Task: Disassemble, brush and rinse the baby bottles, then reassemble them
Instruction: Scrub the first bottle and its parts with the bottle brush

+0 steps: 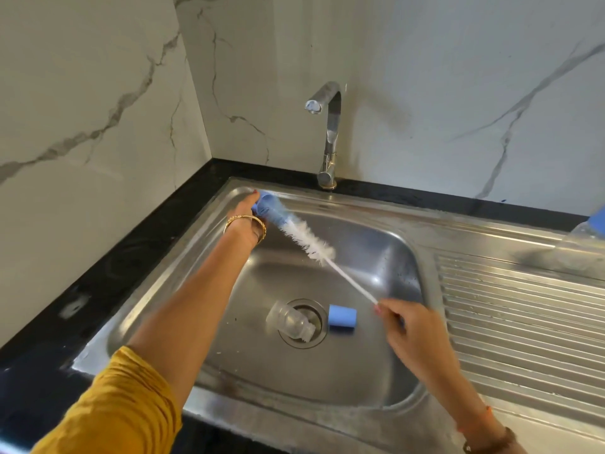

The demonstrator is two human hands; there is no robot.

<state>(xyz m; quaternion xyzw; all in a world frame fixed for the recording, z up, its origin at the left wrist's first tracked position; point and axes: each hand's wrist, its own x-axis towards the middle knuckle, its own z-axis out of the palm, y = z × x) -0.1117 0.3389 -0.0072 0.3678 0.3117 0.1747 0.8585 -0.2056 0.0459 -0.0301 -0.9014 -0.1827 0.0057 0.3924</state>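
Marble-walled steel sink (376, 208) is holding a clear bottle body (289, 321) (over the drain) at 6 o'clock; left hand (245, 217) is gripping a blue bottle part (271, 209) at 10 o'clock, right hand (409, 326) pinching the white bristle brush (311, 239).

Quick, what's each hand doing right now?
Left hand: holds a blue bottle part.
Right hand: pinches the bottle brush by its handle.

Your left hand (246, 215) stretched far forward, fingers curled in a grip, your right hand (413, 326) nearer, fingertips pinched
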